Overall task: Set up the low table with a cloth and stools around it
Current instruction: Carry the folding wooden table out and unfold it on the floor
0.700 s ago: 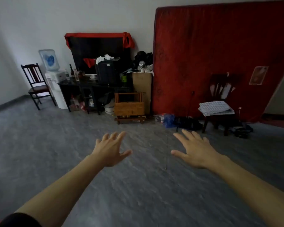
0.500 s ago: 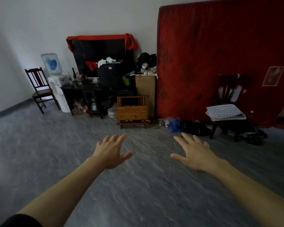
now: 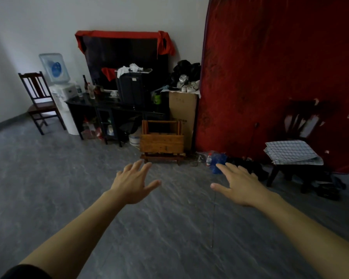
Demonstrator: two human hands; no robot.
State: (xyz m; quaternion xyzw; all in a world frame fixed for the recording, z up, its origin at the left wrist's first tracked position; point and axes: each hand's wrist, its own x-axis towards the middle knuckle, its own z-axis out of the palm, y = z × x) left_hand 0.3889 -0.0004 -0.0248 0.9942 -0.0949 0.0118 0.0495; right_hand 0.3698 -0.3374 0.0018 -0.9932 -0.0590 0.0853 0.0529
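Both hands reach forward empty, fingers spread — left hand (image 3: 133,183), right hand (image 3: 239,185). The wooden low table (image 3: 162,140) sits against the far wall, checked cloth (image 3: 291,152) folded on a chair — nothing looks set up yet.

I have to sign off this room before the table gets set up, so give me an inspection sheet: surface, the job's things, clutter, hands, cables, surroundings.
Surface: grey floor, bare in front of the person.
Job's things: wooden low table lying on its side by the cardboard box; checked cloth folded on a dark chair; stools cannot be made out.
Clutter: blue bag and dark items on the floor by the red mattress.
Hands: left hand and right hand both open, reaching forward, holding nothing.
Cables: nothing seen.
Surroundings: water dispenser, wooden chair, crowded black cabinet.
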